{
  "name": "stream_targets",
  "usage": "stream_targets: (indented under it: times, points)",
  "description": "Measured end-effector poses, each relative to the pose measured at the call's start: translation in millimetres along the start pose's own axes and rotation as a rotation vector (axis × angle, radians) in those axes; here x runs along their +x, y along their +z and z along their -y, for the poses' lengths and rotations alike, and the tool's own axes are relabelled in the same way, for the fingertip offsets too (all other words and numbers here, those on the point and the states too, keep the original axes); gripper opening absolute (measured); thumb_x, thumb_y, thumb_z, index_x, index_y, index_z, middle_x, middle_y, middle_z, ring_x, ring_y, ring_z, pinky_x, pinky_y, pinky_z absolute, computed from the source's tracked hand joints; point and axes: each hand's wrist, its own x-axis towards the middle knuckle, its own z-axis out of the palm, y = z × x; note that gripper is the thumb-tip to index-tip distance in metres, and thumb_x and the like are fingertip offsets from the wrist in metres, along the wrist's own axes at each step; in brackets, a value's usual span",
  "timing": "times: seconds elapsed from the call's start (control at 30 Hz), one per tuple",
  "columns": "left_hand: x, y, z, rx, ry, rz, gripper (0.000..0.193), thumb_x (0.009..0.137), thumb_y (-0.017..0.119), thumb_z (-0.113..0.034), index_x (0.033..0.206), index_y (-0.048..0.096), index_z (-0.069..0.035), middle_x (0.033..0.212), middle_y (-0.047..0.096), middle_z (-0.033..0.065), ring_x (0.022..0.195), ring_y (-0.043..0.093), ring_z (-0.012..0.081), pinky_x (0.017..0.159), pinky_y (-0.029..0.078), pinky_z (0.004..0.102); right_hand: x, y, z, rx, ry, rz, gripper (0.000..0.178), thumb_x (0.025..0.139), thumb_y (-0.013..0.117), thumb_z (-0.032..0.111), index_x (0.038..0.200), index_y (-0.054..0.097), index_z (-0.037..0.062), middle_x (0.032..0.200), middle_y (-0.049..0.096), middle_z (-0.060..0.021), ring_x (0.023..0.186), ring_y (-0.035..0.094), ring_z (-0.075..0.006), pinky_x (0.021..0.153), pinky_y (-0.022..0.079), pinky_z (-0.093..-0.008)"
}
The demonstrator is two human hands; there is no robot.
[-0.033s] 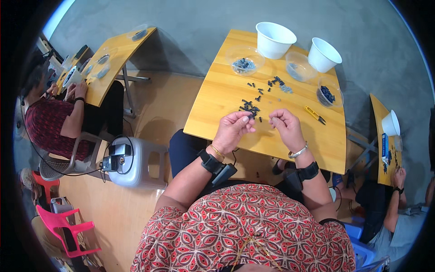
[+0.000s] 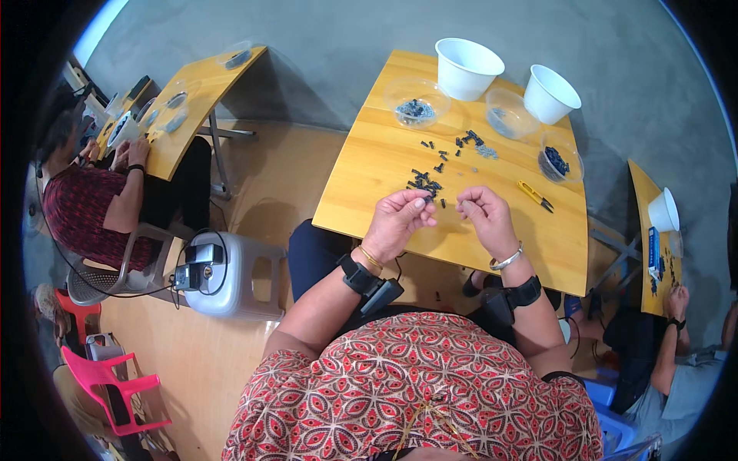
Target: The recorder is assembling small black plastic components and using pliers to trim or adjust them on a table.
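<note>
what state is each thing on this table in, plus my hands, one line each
left hand: fingertips pinched, contents of grip unclear
right hand: fingertips pinched, contents of grip unclear
left tub: uncovered
right tub: uncovered
left bowl: uncovered, part filled
middle bowl: uncovered, part filled
right bowl: uncovered, part filled
black parts: loose, scattered
grey parts: loose, clustered
snips: lying down, blades unclear

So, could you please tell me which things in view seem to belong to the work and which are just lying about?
Likely part of the work:
small black pieces, scattered near the left hand
small grey pieces
clear plastic bowls holding such pieces
white tubs, perhaps
yellow-handled snips, perhaps, lying unused

Probably just about:
pink plastic armchair
translucent plastic stool
</note>
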Motion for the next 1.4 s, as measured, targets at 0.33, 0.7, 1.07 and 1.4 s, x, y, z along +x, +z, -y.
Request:
stream_targets:
  times: [0.33, 0.7, 1.07, 1.4]
  points:
    - [-3, 15, 1, -0.011, -0.007, 0.057, 0.015, 0.086, 0.049, -0.005, 0.099, 0.056, -0.001, 0.082, 0.058, 0.0065, 0.073, 0.055, 0.0126, 0.069, 0.050, 0.0293, 4, 4, 6, 0.235, -0.036, -0.006, 0.007, 0.083, 0.052, 0.002, 0.090, 0.054, 0.0006, 0.075, 0.056, -0.0020, 0.068, 0.051, -0.0080, 0.064, 0.044, -0.0206]
    - [-2, 20, 3, 0.019, -0.005, 0.047, 0.014, 0.084, 0.052, -0.004, 0.097, 0.057, -0.001, 0.083, 0.060, 0.0072, 0.074, 0.057, 0.0132, 0.068, 0.050, 0.0282, 3, 7, 9, 0.569, 0.079, 0.031, 0.009, 0.082, 0.053, 0.001, 0.091, 0.055, -0.0001, 0.079, 0.057, -0.0046, 0.069, 0.054, -0.0110, 0.065, 0.045, -0.0225]
    - [-2, 23, 6, 0.057, 0.008, -0.017, 0.011, 0.082, 0.057, -0.004, 0.091, 0.060, 0.000, 0.080, 0.061, 0.0064, 0.068, 0.058, 0.0127, 0.065, 0.051, 0.0264, 2, 14, 5, 0.111, -0.106, -0.070, 0.006, 0.080, 0.055, -0.001, 0.085, 0.058, 0.0025, 0.077, 0.058, 0.0003, 0.066, 0.052, -0.0066, 0.062, 0.044, -0.0197]
    - [-2, 19, 11, 0.108, 0.052, -0.022, 0.010, 0.081, 0.056, -0.003, 0.091, 0.060, 0.001, 0.080, 0.061, 0.0073, 0.068, 0.059, 0.0130, 0.065, 0.052, 0.0260, 0, 22, 7, -0.205, -0.291, -0.122, 0.007, 0.078, 0.055, -0.005, 0.081, 0.056, 0.0013, 0.073, 0.056, -0.0040, 0.065, 0.054, -0.0104, 0.060, 0.044, -0.0216]
